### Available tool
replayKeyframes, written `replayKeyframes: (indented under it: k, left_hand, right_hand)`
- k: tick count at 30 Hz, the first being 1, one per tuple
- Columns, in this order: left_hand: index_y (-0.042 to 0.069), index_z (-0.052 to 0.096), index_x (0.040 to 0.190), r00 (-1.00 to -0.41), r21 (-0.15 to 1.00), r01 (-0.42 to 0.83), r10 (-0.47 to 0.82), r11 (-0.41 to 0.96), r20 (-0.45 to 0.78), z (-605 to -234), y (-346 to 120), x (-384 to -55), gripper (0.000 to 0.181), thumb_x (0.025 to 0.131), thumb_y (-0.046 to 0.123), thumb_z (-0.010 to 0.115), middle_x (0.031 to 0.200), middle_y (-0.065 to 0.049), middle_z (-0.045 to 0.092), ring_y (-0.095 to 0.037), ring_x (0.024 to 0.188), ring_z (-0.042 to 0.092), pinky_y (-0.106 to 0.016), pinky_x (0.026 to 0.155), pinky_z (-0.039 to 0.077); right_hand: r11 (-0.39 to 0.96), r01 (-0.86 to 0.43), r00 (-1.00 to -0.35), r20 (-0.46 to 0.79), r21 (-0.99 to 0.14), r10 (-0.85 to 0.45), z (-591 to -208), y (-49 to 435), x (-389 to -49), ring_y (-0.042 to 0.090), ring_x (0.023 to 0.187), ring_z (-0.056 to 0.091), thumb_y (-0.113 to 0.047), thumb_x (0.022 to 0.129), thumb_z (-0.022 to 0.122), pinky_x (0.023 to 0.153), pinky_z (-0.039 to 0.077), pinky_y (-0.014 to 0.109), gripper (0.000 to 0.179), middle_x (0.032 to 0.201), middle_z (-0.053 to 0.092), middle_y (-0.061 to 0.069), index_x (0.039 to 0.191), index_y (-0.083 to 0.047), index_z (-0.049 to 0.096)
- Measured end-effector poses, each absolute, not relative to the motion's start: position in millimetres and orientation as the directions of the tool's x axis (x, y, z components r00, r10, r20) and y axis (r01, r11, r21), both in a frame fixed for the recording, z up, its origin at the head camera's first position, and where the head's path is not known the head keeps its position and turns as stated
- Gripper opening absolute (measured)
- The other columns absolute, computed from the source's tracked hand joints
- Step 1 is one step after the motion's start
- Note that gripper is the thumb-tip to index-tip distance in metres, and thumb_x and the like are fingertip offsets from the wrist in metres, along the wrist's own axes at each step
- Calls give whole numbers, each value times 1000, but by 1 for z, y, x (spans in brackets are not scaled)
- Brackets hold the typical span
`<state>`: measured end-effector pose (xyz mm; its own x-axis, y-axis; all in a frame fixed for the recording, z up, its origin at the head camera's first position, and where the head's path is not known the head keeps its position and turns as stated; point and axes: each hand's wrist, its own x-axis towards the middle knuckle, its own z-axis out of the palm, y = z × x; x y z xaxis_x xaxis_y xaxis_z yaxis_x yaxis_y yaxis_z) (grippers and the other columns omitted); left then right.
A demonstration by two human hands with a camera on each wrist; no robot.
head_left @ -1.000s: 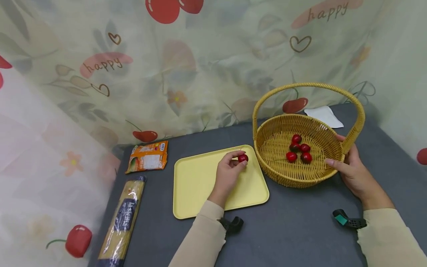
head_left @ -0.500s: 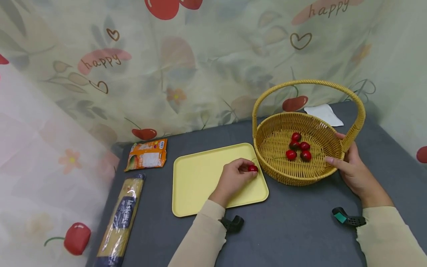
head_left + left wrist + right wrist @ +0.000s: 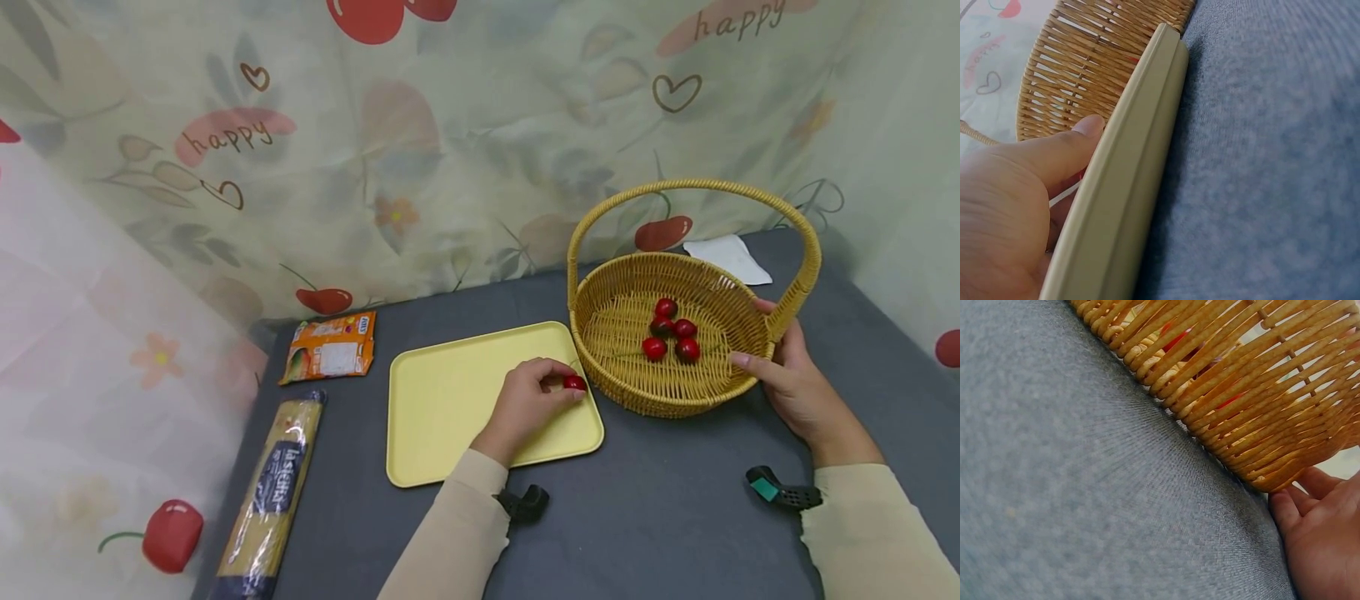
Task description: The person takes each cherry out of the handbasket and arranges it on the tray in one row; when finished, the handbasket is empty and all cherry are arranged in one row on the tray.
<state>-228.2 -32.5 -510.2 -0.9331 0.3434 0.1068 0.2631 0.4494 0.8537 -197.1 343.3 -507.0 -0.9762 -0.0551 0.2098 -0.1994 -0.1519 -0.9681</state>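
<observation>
A dark red cherry [image 3: 574,382] is pinched between the thumb and fingers of my left hand [image 3: 525,400], low over the right side of a yellow tray [image 3: 442,408]. In the left wrist view the tray's side wall [image 3: 1125,169] hides most of those fingers and the cherry. Just right of the tray stands a wicker basket [image 3: 663,407] with a tall arched handle. Several cherries [image 3: 654,348] lie together on its woven bottom. My right hand [image 3: 798,400] holds the basket's right side, thumb over the rim below the handle's foot; the right wrist view shows fingertips against the outer weave [image 3: 1254,406].
An orange snack packet [image 3: 333,347] lies at the back left, with a long pack of spaghetti [image 3: 273,492] in front of it. A white napkin [image 3: 727,259] lies behind the basket. A printed curtain [image 3: 480,167] closes off the back of the grey-covered table [image 3: 637,517].
My left hand has moved right and toward me with the cherry, from over the tray's upper right to near its right edge. The right hand still holds the basket.
</observation>
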Motion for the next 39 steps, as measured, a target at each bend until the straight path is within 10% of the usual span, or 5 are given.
replayKeyframes:
  k: [39]
  left_hand:
    - [13,80,124,-934,830,287,331,478,132,-512,-31,-228,35,92,21,92,109,8,70,-11,94,60,-29,85,52]
  right_hand:
    - [-156,-206,-975,216,-966,-51,-508,344,-197,28,145,33,10,106,59,102,42,16,78,158,30,10,164,-22,19]
